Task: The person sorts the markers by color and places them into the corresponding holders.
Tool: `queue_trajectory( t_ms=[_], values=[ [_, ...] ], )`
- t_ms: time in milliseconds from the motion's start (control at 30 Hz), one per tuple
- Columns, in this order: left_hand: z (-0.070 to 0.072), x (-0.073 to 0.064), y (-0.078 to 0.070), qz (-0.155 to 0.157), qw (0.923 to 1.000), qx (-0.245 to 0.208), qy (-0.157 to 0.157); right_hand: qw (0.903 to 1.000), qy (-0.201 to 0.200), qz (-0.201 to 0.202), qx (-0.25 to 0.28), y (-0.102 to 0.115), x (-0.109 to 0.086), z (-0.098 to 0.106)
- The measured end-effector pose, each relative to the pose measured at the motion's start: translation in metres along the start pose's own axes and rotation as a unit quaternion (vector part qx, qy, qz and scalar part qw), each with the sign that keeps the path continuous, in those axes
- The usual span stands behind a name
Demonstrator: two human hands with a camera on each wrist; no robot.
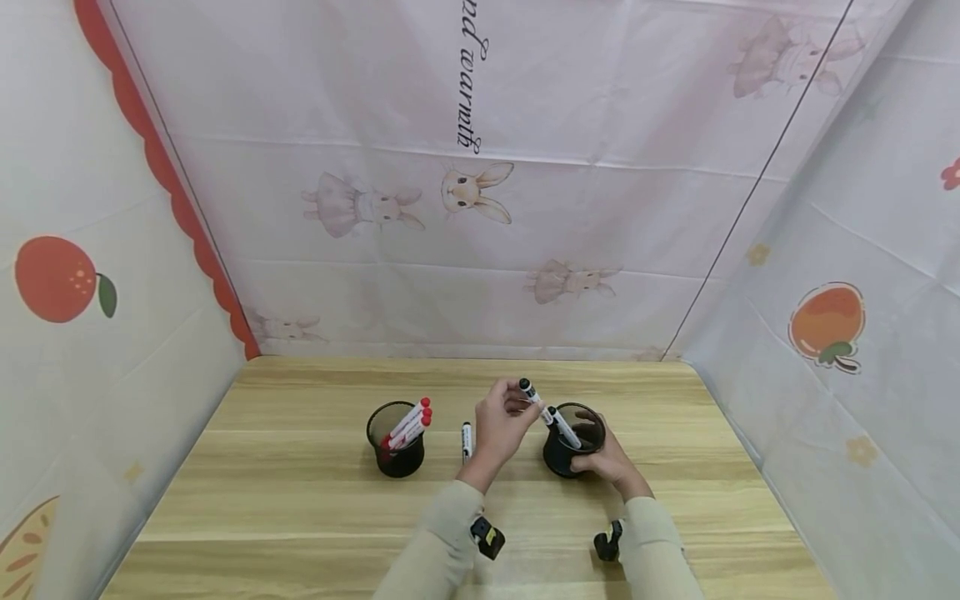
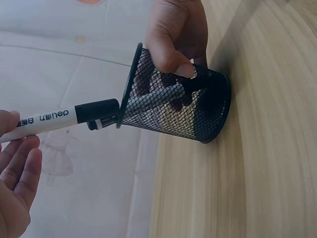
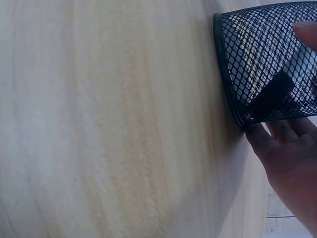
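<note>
A black-capped whiteboard marker [image 1: 532, 393] is pinched between the thumb and fingers of my left hand [image 1: 497, 423]. Its cap end meets the rim of a black mesh pen cup [image 2: 163, 119], slanting down toward the opening. My right hand [image 1: 611, 462] grips the cup's side, thumb in front and fingers behind, as the cup stands upright on the table. Inside leans another black-capped marker [image 1: 567, 430], seen through the mesh in both wrist views. To the left of my left hand lies a third black-capped marker [image 1: 467, 440], partly hidden by that hand.
A second black mesh cup [image 1: 399, 463] stands on the left of the wooden table [image 1: 285, 483], with several red-capped markers [image 1: 409, 427] leaning in it. Printed cloth walls [image 1: 420, 308] enclose the table at the back and both sides.
</note>
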State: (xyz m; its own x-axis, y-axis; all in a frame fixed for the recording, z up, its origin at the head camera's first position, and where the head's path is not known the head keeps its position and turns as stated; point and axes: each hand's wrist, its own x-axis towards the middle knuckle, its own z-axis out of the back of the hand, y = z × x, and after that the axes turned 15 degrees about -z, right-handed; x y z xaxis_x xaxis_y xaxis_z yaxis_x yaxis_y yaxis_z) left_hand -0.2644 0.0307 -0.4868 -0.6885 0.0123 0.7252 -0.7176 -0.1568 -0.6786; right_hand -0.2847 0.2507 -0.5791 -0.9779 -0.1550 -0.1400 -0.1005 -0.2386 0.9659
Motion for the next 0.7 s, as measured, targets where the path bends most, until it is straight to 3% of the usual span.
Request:
queue_trajectory(
  t_ms=[267, 500, 700],
  values=[
    [-0.005, -0.006, 0.004, 0.012, 0.9998, -0.013, -0.011, 1.0, -0.002, 0.002, 0.001, -0.003, 0.0, 0.001],
    [-0.009, -0.012, 0.005, 0.027, 0.9993, 0.027, 0.002, 0.9998, 0.015, -0.006, 0.012, 0.022, -0.015, -0.001],
    [-0.013, -0.015, 0.004, 0.019, 0.9994, 0.02, 0.021, 0.9999, 0.014, -0.001, 0.008, 0.022, -0.016, -0.001]
  ],
)
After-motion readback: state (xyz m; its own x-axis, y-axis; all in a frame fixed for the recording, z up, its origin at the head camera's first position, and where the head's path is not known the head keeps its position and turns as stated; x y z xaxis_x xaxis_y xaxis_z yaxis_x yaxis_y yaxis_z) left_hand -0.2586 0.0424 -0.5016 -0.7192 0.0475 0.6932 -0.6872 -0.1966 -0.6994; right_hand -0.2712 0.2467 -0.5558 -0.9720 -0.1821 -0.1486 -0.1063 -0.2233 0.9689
